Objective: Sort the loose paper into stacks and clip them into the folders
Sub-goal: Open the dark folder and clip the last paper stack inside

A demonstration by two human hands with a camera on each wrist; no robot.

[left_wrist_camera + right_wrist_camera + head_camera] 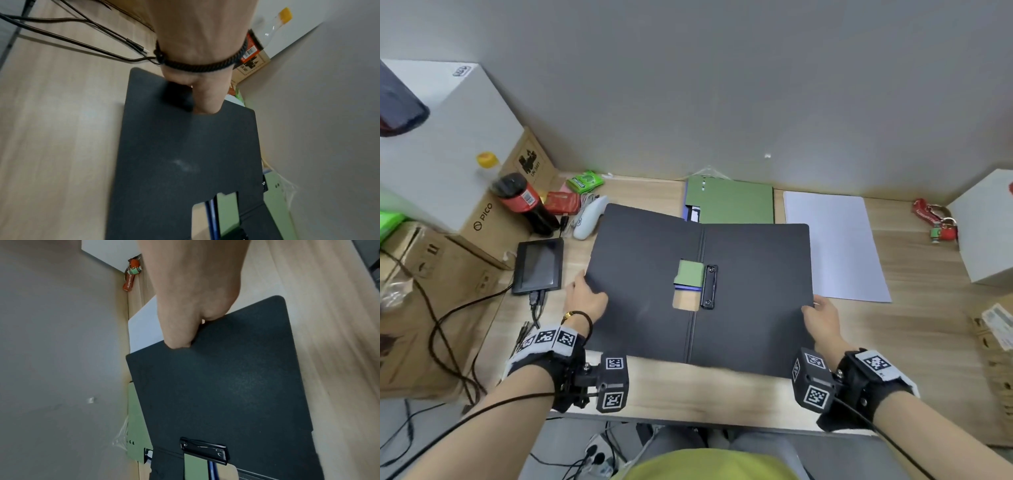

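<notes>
A black folder (750, 301) lies spread open over the middle of the desk, its black clip (709, 287) beside the spine and a cut-out window left of it. My left hand (585, 294) grips the folder's left edge (185, 146), thumb on top. My right hand (822, 320) grips the right edge (236, 378), thumb on top. A green folder (732, 202) with a blue one under it lies behind, partly covered, and shows through the window. A sheet of white paper (835, 243) lies at the right, its left edge under the black folder.
A small black screen (539, 265) with cables, a white controller (589, 219), a dark bottle (527, 202) and cardboard boxes (445, 164) crowd the left. A white box (986, 226) and red keys (938, 219) stand at the right. The wall (722, 85) is close behind.
</notes>
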